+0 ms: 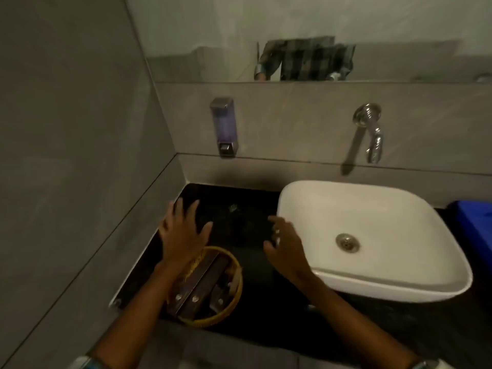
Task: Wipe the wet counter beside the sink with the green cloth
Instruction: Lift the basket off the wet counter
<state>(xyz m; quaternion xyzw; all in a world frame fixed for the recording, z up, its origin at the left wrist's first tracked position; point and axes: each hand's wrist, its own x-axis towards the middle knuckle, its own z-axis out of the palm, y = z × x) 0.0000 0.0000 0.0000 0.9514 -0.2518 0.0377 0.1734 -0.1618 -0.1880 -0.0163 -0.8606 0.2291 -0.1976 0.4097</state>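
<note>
A dark green cloth (239,225) lies spread on the black counter (266,302) left of the white sink (399,209); it is hard to tell apart from the dark surface. My left hand (183,233) is flat with fingers spread at the cloth's left edge. My right hand (285,243) is beside the sink's left rim, its fingers and thumb curled around the cloth's right edge. A small wet glint shows on the cloth area near the back.
A round yellow wicker basket (234,302) holding brown boxes sits on the counter under my left forearm. A soap dispenser (224,126) and a chrome tap (370,131) hang on the back wall. A blue object (474,225) stands right of the sink. The side wall borders the counter's left.
</note>
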